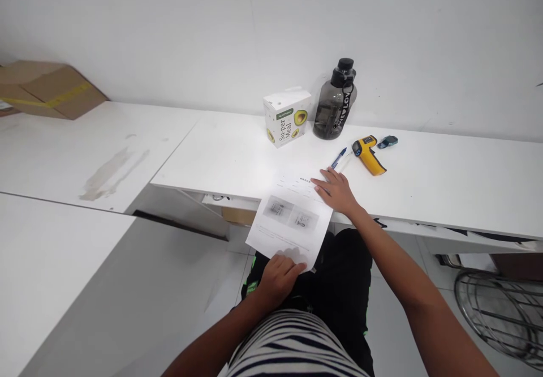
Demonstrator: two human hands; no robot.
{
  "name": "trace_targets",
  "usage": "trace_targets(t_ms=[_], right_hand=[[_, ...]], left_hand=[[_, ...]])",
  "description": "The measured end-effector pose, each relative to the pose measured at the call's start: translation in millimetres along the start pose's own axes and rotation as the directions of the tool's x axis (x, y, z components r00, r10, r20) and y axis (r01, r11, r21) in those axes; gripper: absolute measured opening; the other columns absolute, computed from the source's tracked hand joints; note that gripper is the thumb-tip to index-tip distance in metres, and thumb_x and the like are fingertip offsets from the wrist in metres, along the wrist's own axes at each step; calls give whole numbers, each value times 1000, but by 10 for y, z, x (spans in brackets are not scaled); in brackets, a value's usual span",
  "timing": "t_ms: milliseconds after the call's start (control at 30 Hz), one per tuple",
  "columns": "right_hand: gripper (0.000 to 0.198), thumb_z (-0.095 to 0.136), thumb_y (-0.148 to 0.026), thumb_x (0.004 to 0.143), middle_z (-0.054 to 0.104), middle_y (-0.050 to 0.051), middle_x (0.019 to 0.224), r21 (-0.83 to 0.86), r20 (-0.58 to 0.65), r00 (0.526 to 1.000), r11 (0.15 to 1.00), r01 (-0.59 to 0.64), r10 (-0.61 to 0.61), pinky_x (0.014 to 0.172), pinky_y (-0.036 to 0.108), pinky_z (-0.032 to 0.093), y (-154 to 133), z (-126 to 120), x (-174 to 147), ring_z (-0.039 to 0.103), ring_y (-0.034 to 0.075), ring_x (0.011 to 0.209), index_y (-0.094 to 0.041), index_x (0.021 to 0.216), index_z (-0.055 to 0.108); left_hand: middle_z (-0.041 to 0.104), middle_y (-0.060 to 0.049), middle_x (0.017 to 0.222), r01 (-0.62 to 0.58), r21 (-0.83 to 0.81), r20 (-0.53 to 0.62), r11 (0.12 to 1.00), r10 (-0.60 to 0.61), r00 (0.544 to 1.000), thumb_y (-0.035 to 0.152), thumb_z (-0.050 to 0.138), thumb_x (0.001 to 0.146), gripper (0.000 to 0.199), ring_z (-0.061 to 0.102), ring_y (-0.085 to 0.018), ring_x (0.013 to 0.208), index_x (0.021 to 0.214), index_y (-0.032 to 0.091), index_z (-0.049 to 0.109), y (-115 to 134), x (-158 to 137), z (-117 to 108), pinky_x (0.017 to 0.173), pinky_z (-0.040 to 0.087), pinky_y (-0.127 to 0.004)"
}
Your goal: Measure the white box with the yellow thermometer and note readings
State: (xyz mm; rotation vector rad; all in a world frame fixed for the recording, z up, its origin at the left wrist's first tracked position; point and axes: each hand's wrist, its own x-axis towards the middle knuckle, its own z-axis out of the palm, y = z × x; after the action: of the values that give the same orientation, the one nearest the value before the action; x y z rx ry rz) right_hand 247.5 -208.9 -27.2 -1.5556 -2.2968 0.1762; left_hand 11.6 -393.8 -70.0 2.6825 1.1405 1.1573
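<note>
A white printed sheet of paper with two grey pictures lies partly on the desk and hangs over its front edge toward my lap. My left hand is closed on the sheet's lower edge, thumb stretched along it. Fingers spread, my right hand rests flat on the sheet's upper right corner. Just beyond those fingertips lies a blue pen. To the pen's right is a yellow and black infrared thermometer gun.
A white avocado-print box and a dark water bottle stand by the wall. A small dark teal item lies right of the thermometer. A cardboard box sits at far left, a metal wire rack at lower right.
</note>
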Motion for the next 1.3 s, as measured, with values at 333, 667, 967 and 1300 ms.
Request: trace_targets(t_ms=[333, 667, 967, 1300], right_hand=[[69, 28, -65, 98, 62, 13, 138, 673, -67, 926, 702, -233, 372, 113, 47, 38, 163, -85, 14, 53, 26, 133, -20, 144, 51], [74, 37, -75, 89, 63, 13, 136, 621, -74, 930, 746, -240, 361, 118, 50, 31, 108, -81, 27, 50, 29, 135, -18, 125, 68], [59, 58, -62, 85, 60, 13, 140, 499, -98, 948, 839, -216, 303, 118, 49, 33, 192, 22, 40, 48, 28, 137, -20, 124, 68], [47, 64, -44, 85, 62, 10, 138, 349, -99, 977, 926, -144, 190, 118, 52, 33, 273, 90, 48, 44, 30, 140, -21, 126, 67]], left_hand=[[64, -2, 82, 520, -853, 382, 50, -618, 687, 52, 73, 77, 37, 60, -13, 64, 95, 22, 58, -278, 661, -1005, 54, 48, -25], [65, 0, 75, 639, -763, 85, 99, -964, 252, 52, 84, 42, 58, 55, -12, 61, 81, 17, 59, -1653, 930, -685, 55, 45, -25], [58, 3, 69, 731, -651, -6, 203, -965, 263, 46, 78, 51, 43, 49, -11, 60, 77, 17, 60, -1876, 599, -649, 55, 38, -23], [44, 6, 62, 752, -599, -62, 275, -952, 299, 45, 72, 57, 36, 39, -9, 56, 72, 19, 53, -1908, 611, -576, 54, 31, -23]])
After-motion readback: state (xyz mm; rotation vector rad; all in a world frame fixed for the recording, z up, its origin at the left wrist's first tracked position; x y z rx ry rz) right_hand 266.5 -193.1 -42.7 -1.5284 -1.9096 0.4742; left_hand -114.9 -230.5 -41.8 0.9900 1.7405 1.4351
